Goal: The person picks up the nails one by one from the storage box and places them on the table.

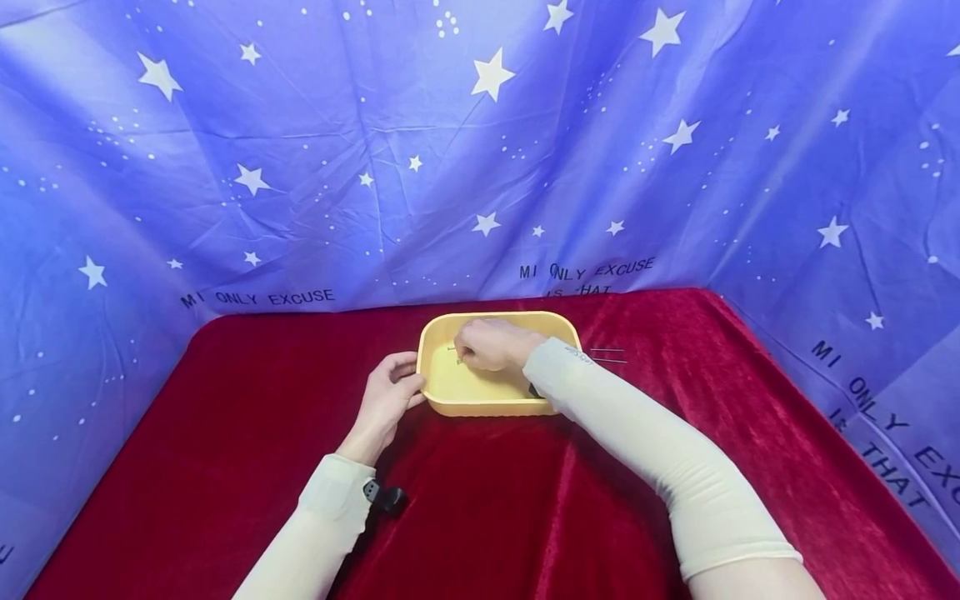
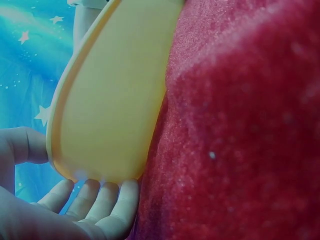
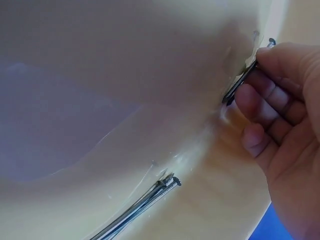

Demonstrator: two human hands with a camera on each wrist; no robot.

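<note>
While I rest the left hand (image 1: 381, 404) on the end of the yellow tray (image 1: 480, 409), fingers loose and not gripping, the right hand (image 1: 491, 344) is curled inside it, pinching thin nails (image 3: 242, 80). I can't tell how many. More nails (image 3: 135, 210) lie near the tray's wall. This looks like the picking-up step; next calls for a tight pinch.

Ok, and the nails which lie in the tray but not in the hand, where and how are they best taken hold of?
Pinch the nails just behind their heads, probably coming from above through the open top of the tray and closing across their length. They are thin, lying side by side and roughly parallel; the wider heads should help against slipping.
</note>
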